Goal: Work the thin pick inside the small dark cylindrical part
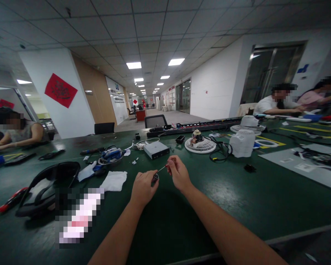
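My right hand (pixel 178 173) is closed around the handle of a small screwdriver (pixel 162 169), mostly hidden by the fingers, with a bit of red showing. Its thin metal shaft points left toward my left hand (pixel 143 187). Those left fingers are wrapped round a small dark part with a round metallic rim (pixel 155 178); its kind cannot be made out. The screwdriver's tip meets or nearly meets this part at the fingertips. Just beyond both hands lies a flat silver box like an optical drive (pixel 156 149), on the green table (pixel 209 221).
Ahead right lie a white fan grille with a motor (pixel 200 145) and a white housing (pixel 241 142). To the left are a black headset-like frame (pixel 49 187), a white cloth (pixel 114 181) and a red-black screwdriver (pixel 12 200). Other people sit at both sides.
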Available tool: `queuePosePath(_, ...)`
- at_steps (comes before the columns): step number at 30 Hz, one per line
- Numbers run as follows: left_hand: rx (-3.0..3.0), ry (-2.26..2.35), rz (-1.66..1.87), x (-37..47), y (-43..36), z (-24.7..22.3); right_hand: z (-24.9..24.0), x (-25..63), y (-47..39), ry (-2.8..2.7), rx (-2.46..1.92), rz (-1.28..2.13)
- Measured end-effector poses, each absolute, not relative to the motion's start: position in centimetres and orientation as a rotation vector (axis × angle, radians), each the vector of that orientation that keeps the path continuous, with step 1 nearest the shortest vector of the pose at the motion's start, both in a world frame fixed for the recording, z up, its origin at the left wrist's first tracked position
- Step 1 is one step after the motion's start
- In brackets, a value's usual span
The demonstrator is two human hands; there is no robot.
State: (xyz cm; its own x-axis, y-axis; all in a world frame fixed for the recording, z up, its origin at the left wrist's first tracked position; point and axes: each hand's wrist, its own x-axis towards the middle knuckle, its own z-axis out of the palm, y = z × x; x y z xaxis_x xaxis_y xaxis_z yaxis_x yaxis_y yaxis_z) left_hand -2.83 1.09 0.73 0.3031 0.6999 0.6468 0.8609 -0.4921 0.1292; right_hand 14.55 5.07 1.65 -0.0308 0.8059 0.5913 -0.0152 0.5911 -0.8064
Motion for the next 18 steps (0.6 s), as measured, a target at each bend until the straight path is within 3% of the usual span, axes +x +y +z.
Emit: queuePosePath(18, -2.328, -1.425, -0.96, -2.99, 1.24, 0.58, 1.65, 14.49, 5.28, -1.42, -0.715, 0.813)
